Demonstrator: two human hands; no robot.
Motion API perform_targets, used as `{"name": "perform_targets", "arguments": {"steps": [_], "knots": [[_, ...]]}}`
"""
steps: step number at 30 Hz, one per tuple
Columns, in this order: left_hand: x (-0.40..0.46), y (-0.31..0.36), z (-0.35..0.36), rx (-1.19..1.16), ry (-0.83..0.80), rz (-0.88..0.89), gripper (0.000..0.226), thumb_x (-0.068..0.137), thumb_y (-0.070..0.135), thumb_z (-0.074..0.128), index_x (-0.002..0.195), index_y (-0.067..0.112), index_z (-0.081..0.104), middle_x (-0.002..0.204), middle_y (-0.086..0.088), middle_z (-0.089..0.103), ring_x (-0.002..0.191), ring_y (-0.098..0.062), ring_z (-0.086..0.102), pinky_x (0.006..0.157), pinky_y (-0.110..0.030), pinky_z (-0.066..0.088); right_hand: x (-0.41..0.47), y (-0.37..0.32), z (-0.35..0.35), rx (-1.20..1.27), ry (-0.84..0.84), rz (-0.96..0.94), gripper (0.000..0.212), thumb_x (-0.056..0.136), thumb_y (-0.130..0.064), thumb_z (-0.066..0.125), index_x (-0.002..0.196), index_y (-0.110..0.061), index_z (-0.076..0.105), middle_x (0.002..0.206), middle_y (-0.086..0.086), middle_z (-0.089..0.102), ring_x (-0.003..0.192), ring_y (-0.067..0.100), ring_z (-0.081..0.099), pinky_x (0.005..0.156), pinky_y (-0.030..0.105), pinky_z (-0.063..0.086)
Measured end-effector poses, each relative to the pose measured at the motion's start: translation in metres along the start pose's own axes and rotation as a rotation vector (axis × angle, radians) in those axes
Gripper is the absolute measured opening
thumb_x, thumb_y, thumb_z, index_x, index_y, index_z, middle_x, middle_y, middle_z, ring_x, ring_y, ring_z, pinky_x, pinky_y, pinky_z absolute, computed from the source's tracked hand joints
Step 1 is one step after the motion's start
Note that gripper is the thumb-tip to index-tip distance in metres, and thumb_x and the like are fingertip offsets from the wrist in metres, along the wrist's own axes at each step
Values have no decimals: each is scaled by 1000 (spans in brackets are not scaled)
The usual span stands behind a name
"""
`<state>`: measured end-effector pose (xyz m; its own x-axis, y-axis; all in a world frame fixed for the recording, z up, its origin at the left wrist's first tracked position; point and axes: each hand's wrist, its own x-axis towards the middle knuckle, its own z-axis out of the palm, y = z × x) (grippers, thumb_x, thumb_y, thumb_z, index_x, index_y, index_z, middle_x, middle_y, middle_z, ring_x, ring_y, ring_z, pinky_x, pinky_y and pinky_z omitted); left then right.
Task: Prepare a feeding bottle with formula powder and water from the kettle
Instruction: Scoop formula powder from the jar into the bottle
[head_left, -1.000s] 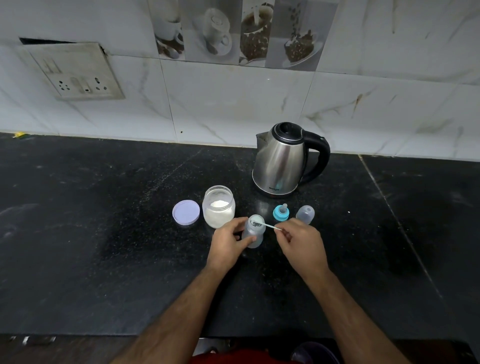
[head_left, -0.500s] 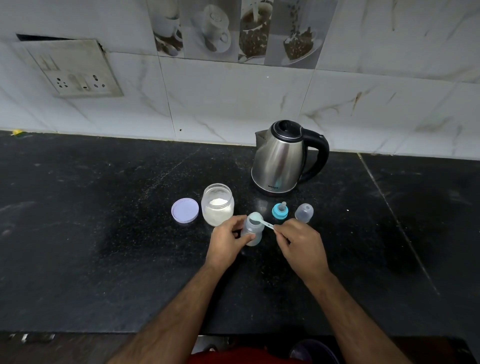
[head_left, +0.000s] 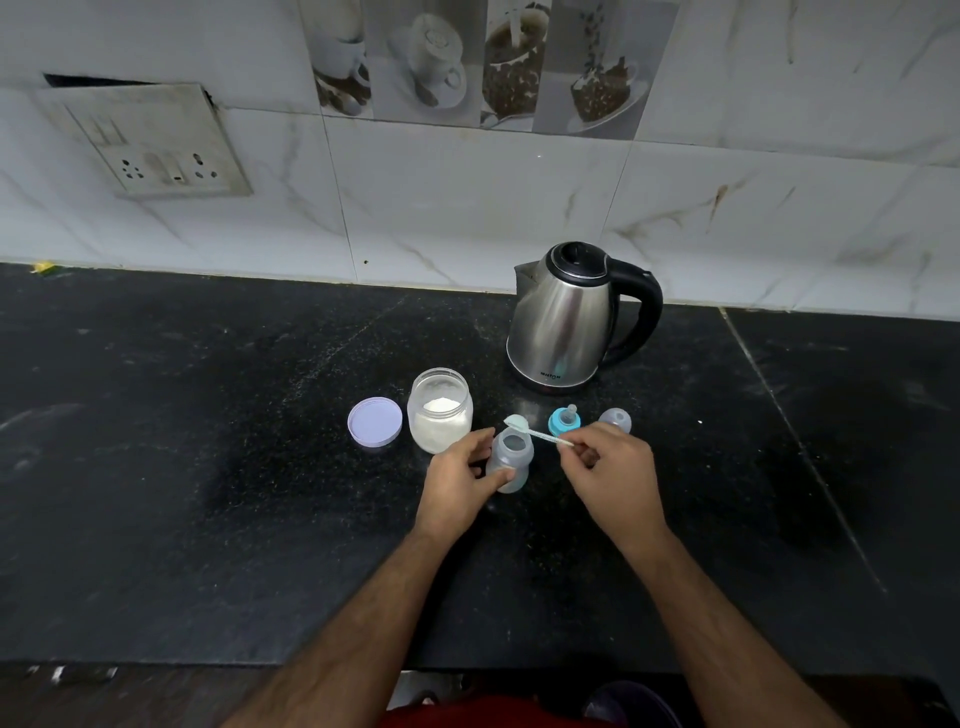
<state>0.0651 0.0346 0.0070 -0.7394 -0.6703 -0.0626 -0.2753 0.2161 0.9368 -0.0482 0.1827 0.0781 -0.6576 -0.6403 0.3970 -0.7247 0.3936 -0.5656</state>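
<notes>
A clear feeding bottle (head_left: 511, 457) stands open on the black counter, and my left hand (head_left: 457, 480) grips its side. My right hand (head_left: 610, 473) pinches the handle of a small pale scoop (head_left: 530, 428), whose bowl hovers just above and behind the bottle's mouth. The open glass jar of white formula powder (head_left: 440, 409) stands left of the bottle, its lilac lid (head_left: 375, 421) lying beside it. Behind them sits the steel kettle (head_left: 563, 322) with a black handle.
The blue teat ring with nipple (head_left: 565, 420) and the clear bottle cap (head_left: 615, 419) lie behind my right hand. A tiled wall with a socket plate (head_left: 150, 143) backs the black counter (head_left: 208, 467). The counter's front edge runs near my elbows.
The scoop has lifted from over the bottle's mouth to just behind and above it. My left hand keeps its hold on the bottle.
</notes>
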Motion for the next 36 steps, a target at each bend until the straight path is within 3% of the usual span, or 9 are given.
{"name": "perform_targets", "arguments": {"steps": [6,11,16,18,21,25,27,32,36], "knots": [[-5,-5,-12,-52,152,0,49,76,17,85,121,13,67,111,8,70,104,-5,67,90,-25,55,28,-9,9,189,4,180,6,83,-7,73,83,-11,77,73,-6,67,68,8,61,67,16,46],[-7,-13,-35,-58,344,-28,27,79,14,81,105,14,73,95,7,73,84,-7,71,83,-29,59,59,-30,24,141,-60,79,9,86,-11,69,88,-11,78,80,-2,70,71,13,62,73,30,51],[-4,-17,-53,-11,440,-48,28,81,18,80,107,18,70,100,9,73,87,-3,69,79,-18,55,91,-53,48,19,-221,-13,17,92,-13,61,96,-12,77,96,3,71,86,17,65,82,34,52],[0,-16,-57,30,448,-70,40,80,21,81,117,19,67,106,9,68,96,-7,67,79,-14,48,98,-61,59,-56,-296,-31,22,93,-13,56,98,-14,77,102,2,71,93,20,64,84,36,52],[7,-14,-60,76,389,-80,57,78,25,83,129,20,60,117,5,67,111,-9,62,91,-27,52,103,-69,75,-152,-400,-27,26,91,-13,53,101,-17,76,105,1,72,96,23,65,82,38,54],[16,-18,-60,112,332,-91,62,76,28,83,132,24,57,123,5,67,117,-10,60,99,-38,52,104,-71,91,-253,-492,-12,19,88,-13,53,86,-23,69,89,0,71,83,24,64,64,29,43],[18,-20,-58,131,323,-96,64,77,30,82,134,23,56,123,8,67,115,-8,60,98,-38,52,105,-71,96,-270,-506,-6,19,88,-13,51,79,-22,65,82,0,69,77,23,63,61,30,42],[19,-21,-57,120,329,-69,58,79,26,81,132,23,57,118,11,68,106,-3,60,92,-32,54,104,-67,94,-241,-514,-44,22,90,-13,53,83,-20,73,85,-1,72,80,22,66,68,35,54],[10,-20,-55,107,402,-43,43,82,21,78,121,22,62,107,12,65,97,-2,62,80,-17,48,97,-55,82,-65,-378,-39,16,89,-15,60,88,-18,76,92,-3,72,83,17,64,75,38,55]]}}
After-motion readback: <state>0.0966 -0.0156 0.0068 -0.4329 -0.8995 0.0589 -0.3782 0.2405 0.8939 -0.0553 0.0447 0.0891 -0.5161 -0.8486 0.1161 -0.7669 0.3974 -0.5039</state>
